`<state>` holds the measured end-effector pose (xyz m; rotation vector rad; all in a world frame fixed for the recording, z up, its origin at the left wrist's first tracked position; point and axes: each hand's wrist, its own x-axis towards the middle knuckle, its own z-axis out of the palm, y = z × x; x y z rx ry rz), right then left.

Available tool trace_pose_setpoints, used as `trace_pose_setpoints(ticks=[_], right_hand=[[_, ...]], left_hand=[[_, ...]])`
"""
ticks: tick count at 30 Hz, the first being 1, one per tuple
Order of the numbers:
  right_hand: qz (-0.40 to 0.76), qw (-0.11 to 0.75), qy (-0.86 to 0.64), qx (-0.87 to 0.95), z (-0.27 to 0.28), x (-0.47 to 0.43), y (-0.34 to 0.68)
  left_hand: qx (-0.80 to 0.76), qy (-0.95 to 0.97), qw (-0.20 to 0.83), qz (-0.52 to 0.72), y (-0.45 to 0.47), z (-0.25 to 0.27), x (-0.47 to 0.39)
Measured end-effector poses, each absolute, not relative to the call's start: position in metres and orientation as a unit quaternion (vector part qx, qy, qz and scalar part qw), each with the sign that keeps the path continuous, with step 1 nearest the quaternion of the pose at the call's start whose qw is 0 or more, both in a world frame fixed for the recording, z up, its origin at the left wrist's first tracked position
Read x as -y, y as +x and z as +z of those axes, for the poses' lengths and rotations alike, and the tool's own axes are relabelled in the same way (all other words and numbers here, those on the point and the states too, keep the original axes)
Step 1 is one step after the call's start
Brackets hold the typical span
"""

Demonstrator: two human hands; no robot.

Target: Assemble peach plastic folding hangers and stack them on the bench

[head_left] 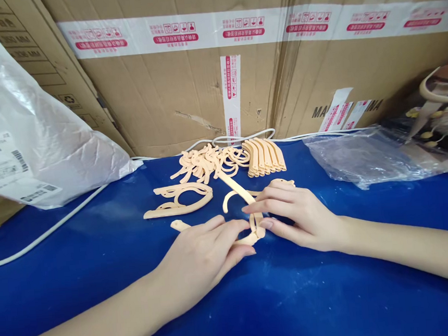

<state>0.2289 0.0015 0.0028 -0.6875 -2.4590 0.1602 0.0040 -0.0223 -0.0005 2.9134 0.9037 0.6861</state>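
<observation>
Between my hands is a beige plastic folding hanger [258, 233], its parts meeting at a joint. My left hand [204, 253] closes around one arm of it, whose end pokes out past the knuckles. The thumb and fingers of my right hand [296, 214] pinch the upright arm near the joint. Just behind my right hand lies a loose curved hook [226, 203], partly hidden. A folded hanger [173, 211] rests on the blue table, left of and beyond the held one. Farther back are a heap of small beige hanger parts [200, 162] and a neat row of curved hanger arms [262, 157].
A large taped cardboard box [170, 89] stands along the back of the blue table [298, 297]. At left is a white plastic bag [27, 117] with labels, beside a pale cable [56, 225]. Clear plastic bags [349, 159] lie at the right rear.
</observation>
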Motion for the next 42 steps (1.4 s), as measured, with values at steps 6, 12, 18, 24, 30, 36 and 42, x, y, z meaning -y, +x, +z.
trace_pose_setpoints(ticks=[6,12,18,24,30,36,42], right_hand=[[0.115,0.316,-0.311,0.889,0.003,-0.004,0.23],[0.145,0.344,-0.35,0.859,0.002,-0.007,0.23],[0.137,0.343,-0.35,0.861,-0.001,-0.01,0.231],[0.075,0.317,-0.338,0.883,-0.002,-0.008,0.23],[0.036,0.275,-0.348,0.895,-0.003,-0.007,0.229],[0.059,0.285,-0.369,0.882,-0.001,-0.008,0.229],[0.116,0.318,-0.376,0.863,-0.003,-0.013,0.23]], left_hand=[[-0.246,0.951,-0.052,0.182,0.007,0.0,0.022],[-0.286,0.939,-0.029,0.188,0.004,-0.002,0.021],[-0.307,0.932,-0.032,0.191,0.005,-0.001,0.019],[-0.332,0.92,-0.026,0.206,0.004,-0.002,0.019],[-0.343,0.912,-0.032,0.22,0.004,0.0,0.019],[-0.362,0.907,-0.014,0.214,0.004,0.001,0.018],[-0.357,0.908,0.008,0.218,0.003,0.001,0.017]])
